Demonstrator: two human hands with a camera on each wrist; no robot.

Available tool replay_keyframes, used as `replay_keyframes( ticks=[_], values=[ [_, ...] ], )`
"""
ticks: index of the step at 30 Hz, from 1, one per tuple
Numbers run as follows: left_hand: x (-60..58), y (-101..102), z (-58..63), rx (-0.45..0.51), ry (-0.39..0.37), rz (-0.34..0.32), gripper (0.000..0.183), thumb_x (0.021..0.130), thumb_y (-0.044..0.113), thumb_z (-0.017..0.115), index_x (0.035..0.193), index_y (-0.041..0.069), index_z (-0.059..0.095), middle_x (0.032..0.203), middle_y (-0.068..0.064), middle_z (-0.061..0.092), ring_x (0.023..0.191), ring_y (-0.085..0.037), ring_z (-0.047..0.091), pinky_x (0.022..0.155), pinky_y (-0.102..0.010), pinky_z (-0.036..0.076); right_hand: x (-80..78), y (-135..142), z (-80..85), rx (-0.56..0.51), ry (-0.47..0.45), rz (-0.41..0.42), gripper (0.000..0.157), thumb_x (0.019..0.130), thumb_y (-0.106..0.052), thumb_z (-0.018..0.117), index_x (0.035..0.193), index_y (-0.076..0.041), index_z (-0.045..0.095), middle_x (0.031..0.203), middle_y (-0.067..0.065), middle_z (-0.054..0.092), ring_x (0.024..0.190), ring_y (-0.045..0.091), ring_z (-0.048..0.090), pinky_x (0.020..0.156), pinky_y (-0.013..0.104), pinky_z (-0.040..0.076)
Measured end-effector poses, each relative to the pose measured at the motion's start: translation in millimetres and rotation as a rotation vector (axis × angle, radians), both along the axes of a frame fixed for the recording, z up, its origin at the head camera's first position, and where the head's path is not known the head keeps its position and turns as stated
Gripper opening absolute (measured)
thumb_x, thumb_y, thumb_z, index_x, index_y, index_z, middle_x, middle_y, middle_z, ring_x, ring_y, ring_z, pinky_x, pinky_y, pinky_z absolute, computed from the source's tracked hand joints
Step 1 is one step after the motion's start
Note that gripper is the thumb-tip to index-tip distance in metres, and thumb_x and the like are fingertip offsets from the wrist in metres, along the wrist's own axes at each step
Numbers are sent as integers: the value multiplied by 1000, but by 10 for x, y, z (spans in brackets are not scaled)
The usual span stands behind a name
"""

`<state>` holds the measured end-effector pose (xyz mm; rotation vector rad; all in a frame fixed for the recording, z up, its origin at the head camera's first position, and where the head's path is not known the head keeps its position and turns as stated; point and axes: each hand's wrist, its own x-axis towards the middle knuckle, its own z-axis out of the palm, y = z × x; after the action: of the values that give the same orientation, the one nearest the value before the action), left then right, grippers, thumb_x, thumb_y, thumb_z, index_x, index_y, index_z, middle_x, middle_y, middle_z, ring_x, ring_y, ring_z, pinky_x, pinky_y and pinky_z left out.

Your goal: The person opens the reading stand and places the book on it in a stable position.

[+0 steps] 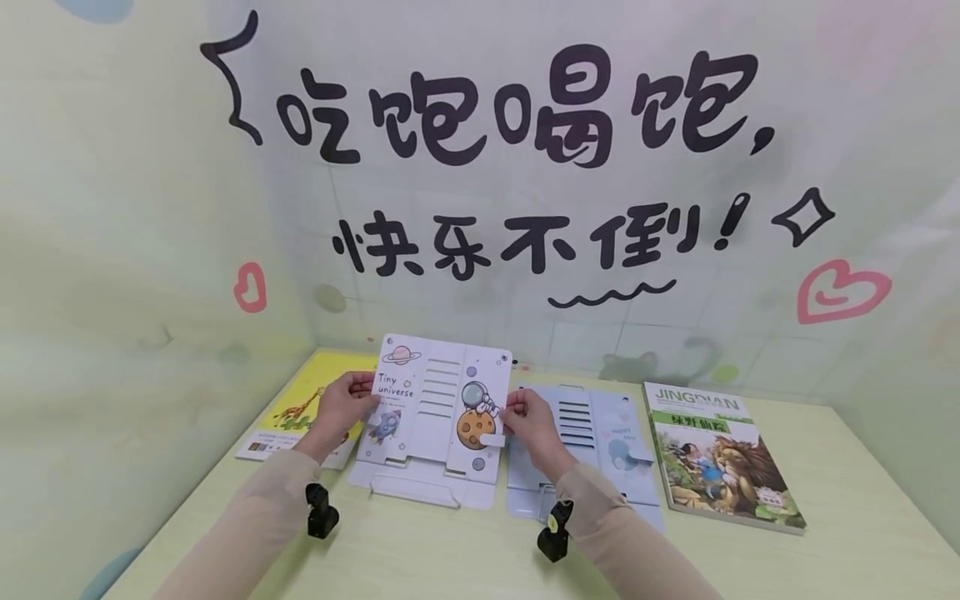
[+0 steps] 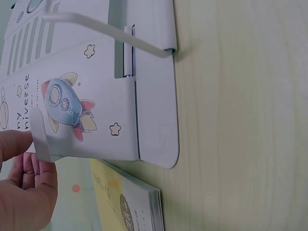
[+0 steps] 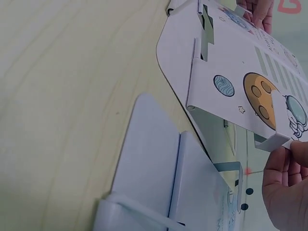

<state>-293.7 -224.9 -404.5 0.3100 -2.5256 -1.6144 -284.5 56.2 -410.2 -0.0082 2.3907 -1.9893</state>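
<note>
A white folding book stand (image 1: 431, 437) printed "Tiny universe", with a rocket, an astronaut and an orange planet, leans back on the table, its slotted panel raised from its base plate. My left hand (image 1: 339, 415) pinches the panel's left edge, thumb on the front beside a small white page clip (image 2: 40, 134). On the opposite edge, my right hand (image 1: 534, 423) pinches the panel near the other page clip (image 3: 274, 141). The right wrist view shows a gap between the panel and the base. A wire bar (image 1: 415, 490) lies along the stand's front.
Right of the white stand is a light blue book stand (image 1: 615, 417), partly hidden behind my right hand. A yellow picture book (image 1: 322, 371) with a giraffe lies at the left. A thick book (image 1: 738, 487) with a lion cover lies at the right. A printed curtain (image 1: 480, 192) hangs behind the table.
</note>
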Motion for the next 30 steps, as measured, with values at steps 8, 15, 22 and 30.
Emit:
replay_keyframes(
  ticks=[8,15,22,30],
  values=[
    [49,-21,-2,-4,30,-25,38,90,5,57,126,1,47,117,-15,53,103,-24,51,87,-31,48,76,-5,3,4,32,-13,15,87,2,59,101,0,54,89,7,56,76,13,53,71,27,53],
    [112,-62,49,-14,51,-87,39,91,5,56,128,-3,44,119,-18,51,105,-26,51,90,-33,46,134,-7,7,14,99,-18,13,86,4,59,98,0,53,87,7,56,74,13,53,70,29,54],
    [137,-83,122,-47,113,-86,40,90,7,59,127,-3,47,116,-18,54,102,-24,52,78,-14,45,178,-3,22,57,149,-17,13,86,3,60,97,-1,54,86,7,57,74,13,53,66,25,52],
    [38,115,442,-119,437,-45,36,88,6,64,123,0,56,121,-17,60,112,-29,57,96,-33,47,225,4,-9,79,190,-25,13,85,2,61,96,-1,54,87,8,58,76,13,53,64,20,50]
  ],
)
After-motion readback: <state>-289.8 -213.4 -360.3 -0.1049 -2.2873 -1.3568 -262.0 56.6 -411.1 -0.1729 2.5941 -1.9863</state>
